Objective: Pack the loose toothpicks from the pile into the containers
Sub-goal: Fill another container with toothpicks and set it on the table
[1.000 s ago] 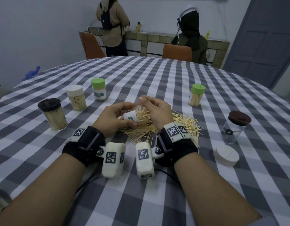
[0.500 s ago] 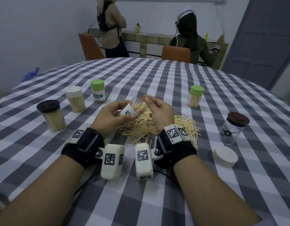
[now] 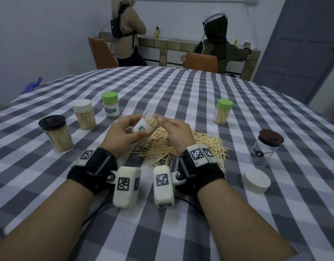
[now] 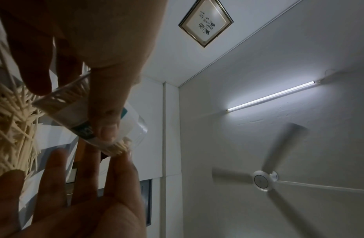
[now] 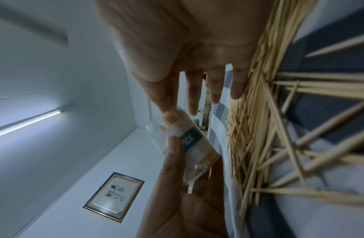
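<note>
The left hand grips a clear container with a white and teal label, thumb across the label and fingers behind; the container is tilted, lifted above the table, and partly filled with toothpicks. The right hand is at the container's open mouth, thumb and forefinger tips at the toothpick ends; whether they pinch any is unclear, as the wrist view is blurred there. The loose toothpick pile lies on the checked cloth directly beneath and to the right of both hands. Capped containers stand around: a brown-lidded jar, a white-lidded jar and a green-lidded jar at left, another green-lidded one at right. A near-empty brown-lidded jar stands far right, with a loose white lid lying near it.
</note>
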